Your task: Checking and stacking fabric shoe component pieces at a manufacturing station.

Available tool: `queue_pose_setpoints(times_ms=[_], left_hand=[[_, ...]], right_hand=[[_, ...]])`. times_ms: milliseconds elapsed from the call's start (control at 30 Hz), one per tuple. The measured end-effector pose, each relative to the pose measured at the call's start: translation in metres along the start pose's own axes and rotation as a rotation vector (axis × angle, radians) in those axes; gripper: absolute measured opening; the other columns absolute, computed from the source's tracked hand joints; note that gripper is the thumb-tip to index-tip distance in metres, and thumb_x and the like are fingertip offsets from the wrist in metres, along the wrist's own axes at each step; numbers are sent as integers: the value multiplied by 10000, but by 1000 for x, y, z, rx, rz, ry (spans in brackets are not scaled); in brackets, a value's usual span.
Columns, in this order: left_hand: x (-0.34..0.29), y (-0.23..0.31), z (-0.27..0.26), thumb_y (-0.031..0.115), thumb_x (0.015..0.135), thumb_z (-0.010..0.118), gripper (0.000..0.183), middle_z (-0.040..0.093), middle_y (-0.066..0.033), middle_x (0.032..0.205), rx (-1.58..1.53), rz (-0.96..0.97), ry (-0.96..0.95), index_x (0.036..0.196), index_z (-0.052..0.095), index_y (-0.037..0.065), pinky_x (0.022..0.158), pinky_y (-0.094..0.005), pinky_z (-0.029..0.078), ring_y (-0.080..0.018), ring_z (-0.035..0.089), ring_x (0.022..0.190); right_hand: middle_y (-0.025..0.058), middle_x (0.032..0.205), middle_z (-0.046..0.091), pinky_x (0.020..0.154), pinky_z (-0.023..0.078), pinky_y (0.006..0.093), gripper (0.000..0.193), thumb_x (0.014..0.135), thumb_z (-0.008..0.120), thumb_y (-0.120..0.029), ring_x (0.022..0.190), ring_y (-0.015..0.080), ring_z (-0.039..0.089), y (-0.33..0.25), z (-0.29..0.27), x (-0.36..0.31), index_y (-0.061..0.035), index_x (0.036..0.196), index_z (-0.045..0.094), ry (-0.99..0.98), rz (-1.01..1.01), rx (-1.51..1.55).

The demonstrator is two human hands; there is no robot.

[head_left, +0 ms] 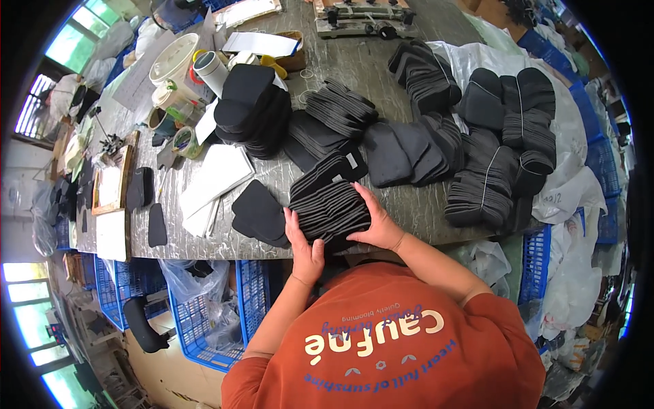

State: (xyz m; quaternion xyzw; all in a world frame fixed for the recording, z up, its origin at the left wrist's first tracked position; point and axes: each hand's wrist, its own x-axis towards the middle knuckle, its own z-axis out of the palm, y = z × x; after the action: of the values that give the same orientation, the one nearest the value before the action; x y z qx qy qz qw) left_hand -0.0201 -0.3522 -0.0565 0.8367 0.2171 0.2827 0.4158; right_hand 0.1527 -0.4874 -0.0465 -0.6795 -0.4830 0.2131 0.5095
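Between my two hands is a stack of black, rounded fabric pieces (pixel 327 213), with many edges facing up. My left hand (pixel 304 249) presses the stack's left side. My right hand (pixel 376 221) holds its right side, with the thumb at the near edge and the fingers along the far side. Just beyond it lies another black stack (pixel 327 170) with a small white tag on top. Flat black pieces (pixel 260 213) rest beside my left hand. To the right of my hands, more black pieces (pixel 405 153) are fanned out.
Tied black bundles (pixel 484 180) sit on white plastic sheeting (pixel 569 146) at right. A tall black stack (pixel 248 102), white paper (pixel 216 174), jars (pixel 185 142) and a white bucket (pixel 174 58) stand at left. Blue crates (pixel 204 327) are below the table edge; a metal fixture (pixel 364 17) is at the back.
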Motion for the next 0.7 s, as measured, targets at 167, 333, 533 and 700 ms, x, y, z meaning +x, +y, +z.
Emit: queue_pose_setpoints(times_ms=[167,333,533,700], left_hand=[[60,18,-17,374,837,624,783,247,-274,1454,219,91,-58,1384,265,-58,1099,-479,210,-433,224,1347],[89,21,-21,420,730,712,838,413,-261,1316,360,63,-257,1314,380,-81,1067,-461,272,-407,359,1250],[57,53,-29,449,530,830,1084,378,-231,1312,445,208,-437,1351,331,-52,1034,-479,313,-415,404,1176],[66,70,-31,235,498,853,1067,345,-206,1367,594,231,-473,1389,306,20,1065,-501,278,-391,368,1235]], right_hand=[[166,1435,289,1103,275,399,1096,570,843,-122,1339,348,283,-7,3,0,-107,1455,196,17,34,-58],[178,1400,322,1074,319,403,1052,572,827,-93,1298,369,339,-3,12,0,-103,1438,231,118,45,-68],[183,1344,375,1039,355,402,1021,563,826,-74,1240,364,401,-5,16,-21,-88,1418,269,213,-40,-123],[182,1330,375,1029,363,413,1034,553,837,-82,1231,368,404,-7,14,-17,-90,1416,269,272,-79,-115]])
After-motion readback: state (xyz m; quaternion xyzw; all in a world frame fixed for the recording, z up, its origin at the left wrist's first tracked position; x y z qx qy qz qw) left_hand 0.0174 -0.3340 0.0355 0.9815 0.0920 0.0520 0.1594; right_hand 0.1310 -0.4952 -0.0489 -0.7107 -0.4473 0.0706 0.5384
